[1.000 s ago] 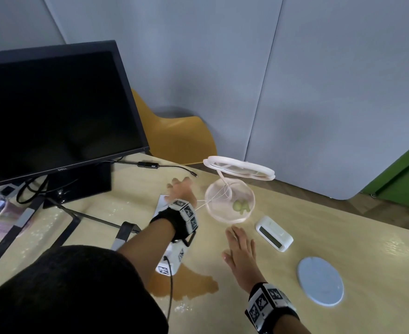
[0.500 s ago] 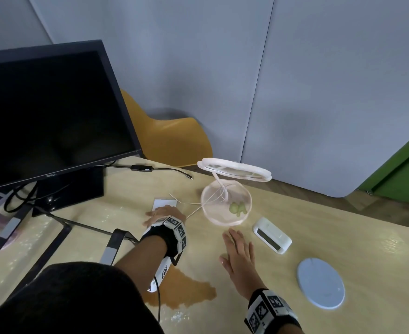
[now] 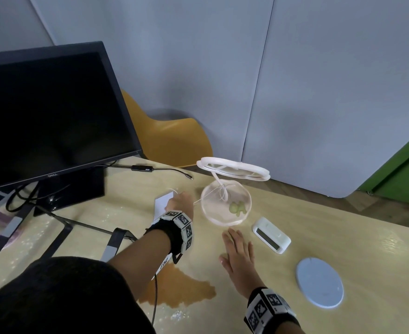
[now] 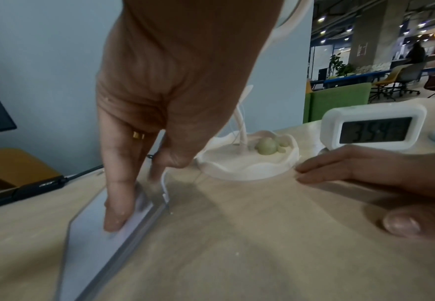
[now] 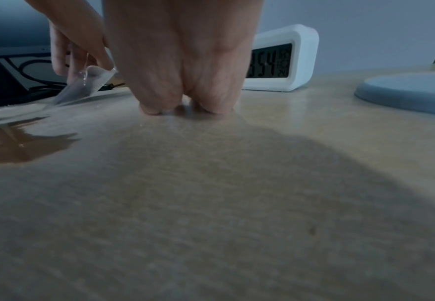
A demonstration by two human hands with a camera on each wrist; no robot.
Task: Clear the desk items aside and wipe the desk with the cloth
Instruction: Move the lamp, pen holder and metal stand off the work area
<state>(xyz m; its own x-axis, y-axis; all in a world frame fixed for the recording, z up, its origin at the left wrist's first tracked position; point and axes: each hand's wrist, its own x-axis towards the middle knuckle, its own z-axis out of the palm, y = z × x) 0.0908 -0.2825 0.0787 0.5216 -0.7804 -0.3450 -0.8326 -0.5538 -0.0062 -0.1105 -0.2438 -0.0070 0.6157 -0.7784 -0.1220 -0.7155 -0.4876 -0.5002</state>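
Note:
My left hand [image 3: 180, 201] pinches a flat white card in a clear holder [image 3: 163, 203], left of the lamp. In the left wrist view the forefinger lies on the card holder [image 4: 95, 234] with the thumb at its edge, and one side is tilted up off the desk. My right hand [image 3: 237, 251] lies flat and open on the desk [image 3: 343, 237], just short of the lamp's pale pink dish base [image 3: 225, 206]. A brown spill [image 3: 181, 288] spreads near my left forearm. No cloth is in view.
A white digital clock [image 3: 271, 235] stands right of the lamp, and a round blue pad [image 3: 319, 283] lies nearer me. A black monitor [image 3: 49, 112] with cables and an adapter [image 3: 142, 168] fills the left. A yellow chair [image 3: 172, 141] is behind the desk.
My left hand drew back from beside the lamp and now grips the card holder at its right edge. My right hand has stayed flat on the desk.

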